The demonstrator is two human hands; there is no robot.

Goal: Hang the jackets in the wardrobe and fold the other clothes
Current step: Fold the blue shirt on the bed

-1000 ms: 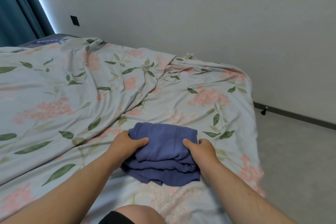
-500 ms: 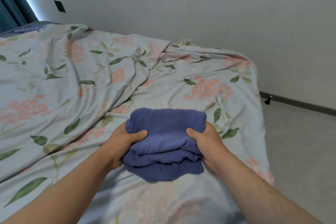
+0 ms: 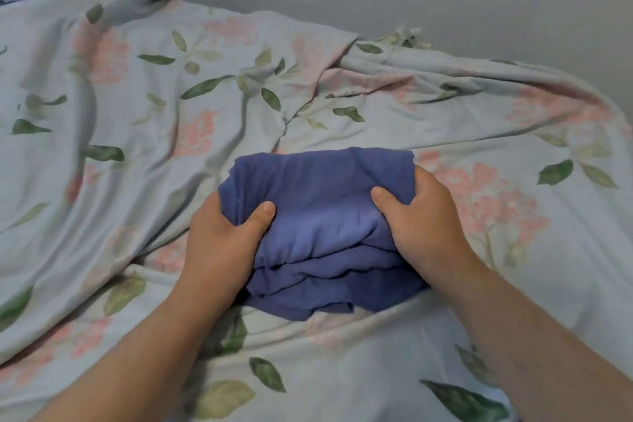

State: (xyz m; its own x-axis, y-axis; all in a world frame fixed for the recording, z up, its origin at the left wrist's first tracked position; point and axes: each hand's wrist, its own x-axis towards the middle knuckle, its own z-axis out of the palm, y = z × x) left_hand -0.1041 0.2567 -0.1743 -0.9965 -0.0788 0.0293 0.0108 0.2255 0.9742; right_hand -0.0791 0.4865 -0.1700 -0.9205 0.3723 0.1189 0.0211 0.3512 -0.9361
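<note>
Left hand (image 3: 222, 243) and right hand (image 3: 428, 226) gripping folded blue garment (image 3: 322, 216) between them, thumbs on top | resting on floral bedspread (image 3: 137, 113) beneath | folding seemingly finished; jackets, wardrobe unseen

Floral bedspread (image 3: 130, 154) (rumpled) bears folded blue garment (image 3: 322, 216).

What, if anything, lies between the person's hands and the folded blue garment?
Nothing visible does. The left hand and right hand grip the folded blue garment directly at its two sides, thumbs on top, over the floral bedcover.
</note>
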